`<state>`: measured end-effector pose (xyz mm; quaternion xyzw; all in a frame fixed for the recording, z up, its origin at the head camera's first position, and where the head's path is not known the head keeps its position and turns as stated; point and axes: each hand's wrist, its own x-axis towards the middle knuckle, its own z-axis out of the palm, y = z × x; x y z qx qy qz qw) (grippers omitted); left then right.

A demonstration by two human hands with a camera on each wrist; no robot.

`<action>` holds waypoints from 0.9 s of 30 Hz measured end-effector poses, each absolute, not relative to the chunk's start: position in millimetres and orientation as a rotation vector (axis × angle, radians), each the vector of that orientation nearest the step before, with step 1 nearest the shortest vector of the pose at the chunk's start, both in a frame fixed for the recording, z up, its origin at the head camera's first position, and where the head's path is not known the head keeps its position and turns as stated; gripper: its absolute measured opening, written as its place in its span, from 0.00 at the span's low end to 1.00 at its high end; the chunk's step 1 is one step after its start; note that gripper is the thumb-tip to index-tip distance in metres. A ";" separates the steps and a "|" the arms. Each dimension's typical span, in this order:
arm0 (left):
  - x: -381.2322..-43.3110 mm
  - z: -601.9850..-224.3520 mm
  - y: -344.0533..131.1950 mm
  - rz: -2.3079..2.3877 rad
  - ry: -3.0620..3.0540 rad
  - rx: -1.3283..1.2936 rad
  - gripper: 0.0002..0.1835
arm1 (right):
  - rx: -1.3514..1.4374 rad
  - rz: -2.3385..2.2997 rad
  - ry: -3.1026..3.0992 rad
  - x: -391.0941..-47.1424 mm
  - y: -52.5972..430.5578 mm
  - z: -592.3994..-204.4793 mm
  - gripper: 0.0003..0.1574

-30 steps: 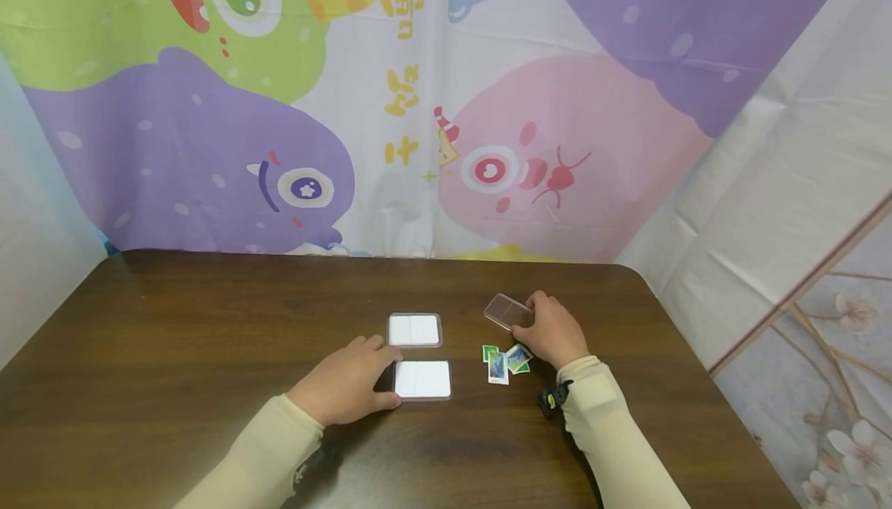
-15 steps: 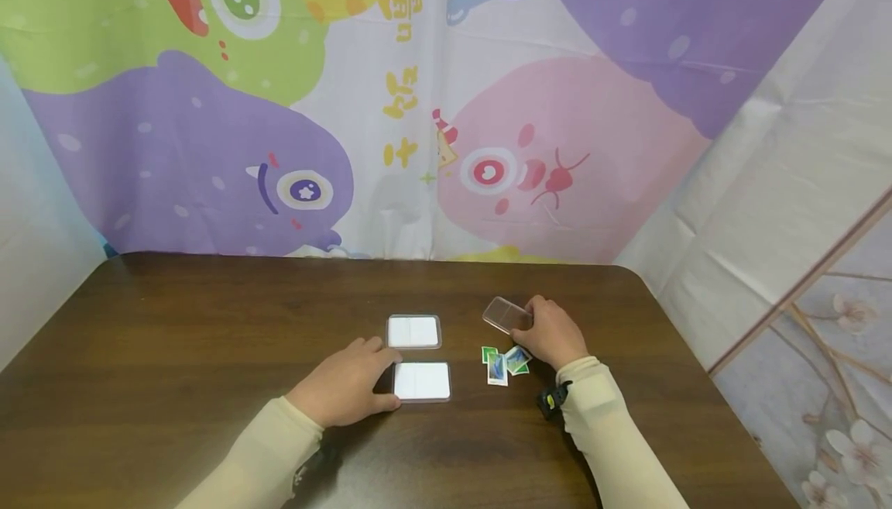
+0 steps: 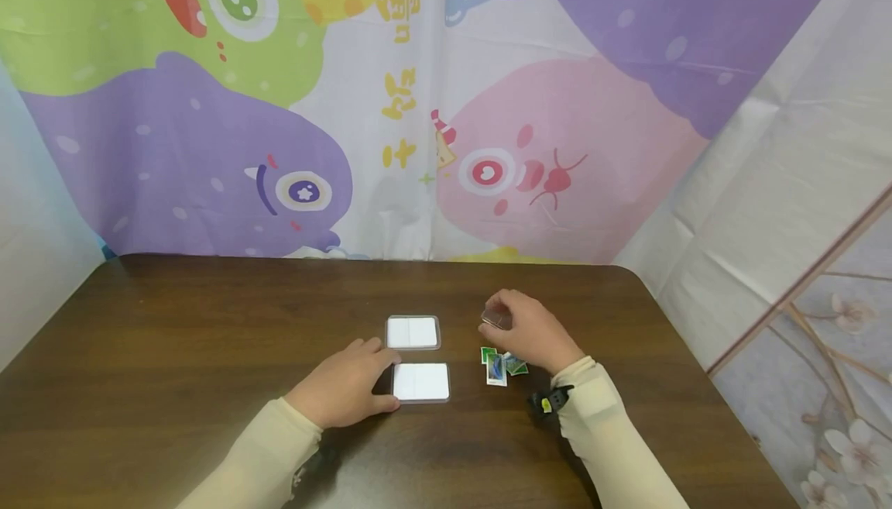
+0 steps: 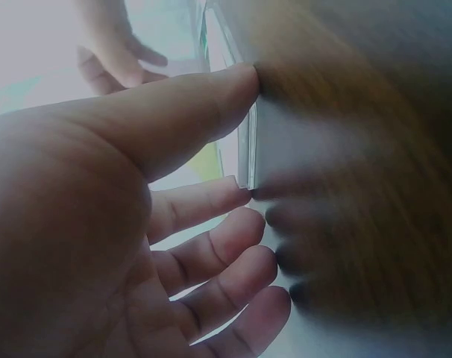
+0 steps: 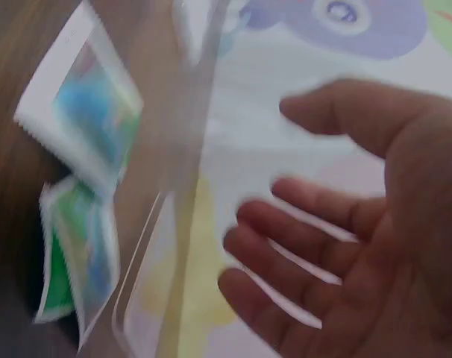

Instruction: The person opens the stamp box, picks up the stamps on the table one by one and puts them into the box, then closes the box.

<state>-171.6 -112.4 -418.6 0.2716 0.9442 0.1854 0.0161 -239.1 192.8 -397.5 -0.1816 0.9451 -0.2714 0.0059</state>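
My left hand [image 3: 346,385] holds the near clear plastic case [image 3: 421,382] by its left short side, thumb at one corner and index finger at the other. White cards or paper fill this case. In the left wrist view, the other fingers rest beside its edge [image 4: 245,156]. My right hand [image 3: 533,331] hovers over an unfilled clear case [image 3: 495,319], fingers loosely bent. The right wrist view shows nothing between those fingers, with the clear case's rim [image 5: 136,276] beside them. Just nearer to me lie several small stamps [image 3: 496,369], overlapping, with green and blue pictures.
A second white-filled clear case [image 3: 413,332] lies behind the near one. Everything rests on a dark brown wooden table [image 3: 209,338]. A cartoon-printed curtain [image 3: 390,214] hangs along the back edge, and a pale flowered cloth [image 3: 822,338] hangs at the right.
My right hand has let go of the unfilled case's right side and moved left over it, covering most of it. The left hand stays at the near case.
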 end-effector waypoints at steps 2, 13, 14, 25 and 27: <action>-171.9 -418.6 -112.2 0.577 2.935 0.844 0.28 | -0.700 -0.801 2.916 -234.7 186.3 -395.7 0.25; -172.3 -418.4 -110.4 0.567 2.938 0.840 0.29 | -1.043 -0.470 2.726 -218.9 155.9 -403.3 0.32; -172.4 -418.4 -110.5 0.565 2.939 0.840 0.29 | -1.048 -0.448 2.713 -218.0 154.5 -404.4 0.33; -172.3 -418.5 -111.2 0.566 2.935 0.850 0.28 | -1.050 -0.383 2.689 -213.8 145.2 -411.7 0.37; -172.3 -418.8 -111.4 0.565 2.939 0.860 0.28 | -1.042 -0.359 2.699 -213.5 144.1 -411.9 0.36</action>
